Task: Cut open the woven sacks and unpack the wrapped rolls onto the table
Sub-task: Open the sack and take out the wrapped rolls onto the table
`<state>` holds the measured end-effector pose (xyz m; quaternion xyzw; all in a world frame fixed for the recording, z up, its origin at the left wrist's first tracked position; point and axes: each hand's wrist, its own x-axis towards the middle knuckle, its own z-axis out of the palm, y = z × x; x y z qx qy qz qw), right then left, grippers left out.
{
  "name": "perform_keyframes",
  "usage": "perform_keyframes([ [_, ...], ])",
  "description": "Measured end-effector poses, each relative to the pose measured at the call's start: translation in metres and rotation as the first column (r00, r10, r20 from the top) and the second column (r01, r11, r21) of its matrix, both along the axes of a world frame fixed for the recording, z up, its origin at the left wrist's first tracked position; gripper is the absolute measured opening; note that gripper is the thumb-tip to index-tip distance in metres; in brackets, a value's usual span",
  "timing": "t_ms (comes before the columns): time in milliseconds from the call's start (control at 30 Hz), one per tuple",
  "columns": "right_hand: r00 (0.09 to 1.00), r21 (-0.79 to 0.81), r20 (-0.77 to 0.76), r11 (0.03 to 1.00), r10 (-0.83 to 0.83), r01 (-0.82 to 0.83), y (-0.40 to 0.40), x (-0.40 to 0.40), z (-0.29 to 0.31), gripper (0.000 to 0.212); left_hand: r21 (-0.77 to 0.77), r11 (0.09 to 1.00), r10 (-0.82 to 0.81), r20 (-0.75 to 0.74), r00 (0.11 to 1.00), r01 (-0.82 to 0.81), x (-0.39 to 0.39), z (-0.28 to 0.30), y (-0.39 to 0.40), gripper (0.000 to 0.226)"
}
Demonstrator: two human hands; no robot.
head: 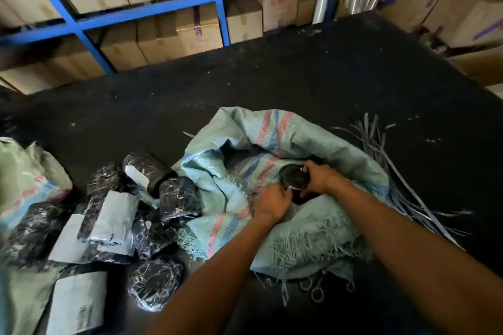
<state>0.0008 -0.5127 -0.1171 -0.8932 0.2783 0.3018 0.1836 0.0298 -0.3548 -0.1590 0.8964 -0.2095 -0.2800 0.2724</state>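
Woven sack on black table, both hands clamped on wrapped roll; boxed shelving behind

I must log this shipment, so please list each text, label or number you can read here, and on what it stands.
Nothing can be read for certain.
Paper labels on the wrapped rolls: dark print, too blurred.
Cardboard boxes on the shelf: faint red marks, unreadable.
Woven sack: coloured stripes only, no words.

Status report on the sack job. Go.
Both hands, left hand and right hand, gripping one wrapped roll inside the open sack. Unpacked rolls piled on the table. Scissors beside the sack.
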Motion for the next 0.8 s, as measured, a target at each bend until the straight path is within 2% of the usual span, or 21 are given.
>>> perform_keyframes([
  [67, 0.997, -0.096, -0.071, 0.995, 0.028, -0.035, -0.003, 0.001, 0.014, 0.079, -0.125, 0.991, 0.057, 0.039, 0.998, -0.052, 0.006, -0.002, -0.008, 0.029],
  [100, 0.989, -0.102, -0.142, 0.993, 0.047, -0.062, -0.006, 0.005, 0.023, 0.078, -0.114, 0.993, 0.021, 0.026, 0.999, -0.018, 0.008, 0.0, -0.011, 0.035],
  [133, 0.975, -0.077, -0.217, 0.995, 0.049, -0.067, -0.01, 0.006, 0.035, 0.075, -0.064, 0.997, -0.044, -0.015, 0.999, 0.043, 0.007, 0.001, -0.014, 0.049],
  [200, 0.937, -0.021, -0.348, 0.999, 0.025, -0.034, -0.015, 0.009, 0.058, 0.067, 0.055, 0.989, -0.128, -0.13, 0.983, 0.136, 0.008, -0.002, -0.015, 0.103],
  [233, 0.926, -0.013, -0.376, 1.0, -0.006, 0.001, -0.017, 0.007, 0.069, 0.062, 0.088, 0.986, -0.123, -0.173, 0.977, 0.14, 0.006, -0.004, -0.015, 0.116],
  [267, 0.921, -0.013, -0.387, 0.999, -0.034, 0.031, -0.018, 0.006, 0.076, 0.057, 0.094, 0.985, -0.124, -0.184, 0.975, 0.143, 0.006, -0.005, -0.016, 0.12],
  [367, 0.907, -0.042, -0.42, 0.999, -0.022, 0.005, -0.016, 0.001, 0.073, 0.05, 0.137, 0.966, -0.208, -0.087, 0.974, 0.218, 0.002, -0.012, -0.016, 0.104],
  [500, 0.829, 0.092, -0.559, 0.995, 0.019, 0.039, -0.011, -0.015, 0.062, 0.048, 0.227, 0.931, -0.302, 0.035, 0.953, 0.287, -0.003, -0.019, -0.011, 0.088],
  [567, 0.842, 0.126, -0.539, 0.99, 0.019, 0.059, -0.009, -0.022, 0.058, 0.058, 0.223, 0.939, -0.291, 0.102, 0.951, 0.263, -0.003, -0.018, -0.013, 0.077],
  [633, 0.851, 0.15, -0.525, 0.985, 0.005, 0.087, -0.007, -0.029, 0.051, 0.069, 0.208, 0.95, -0.265, 0.141, 0.954, 0.233, -0.002, -0.019, -0.017, 0.07],
  [700, 0.848, 0.185, -0.529, 0.973, -0.02, 0.138, -0.005, -0.038, 0.047, 0.068, 0.146, 0.977, -0.177, 0.133, 0.975, 0.158, -0.001, -0.02, -0.02, 0.063],
  [800, 0.872, 0.196, -0.489, 0.971, -0.027, 0.14, -0.004, -0.048, 0.042, 0.065, -0.04, 0.999, 0.005, 0.012, 1.0, -0.004, 0.002, -0.024, -0.019, 0.066],
])
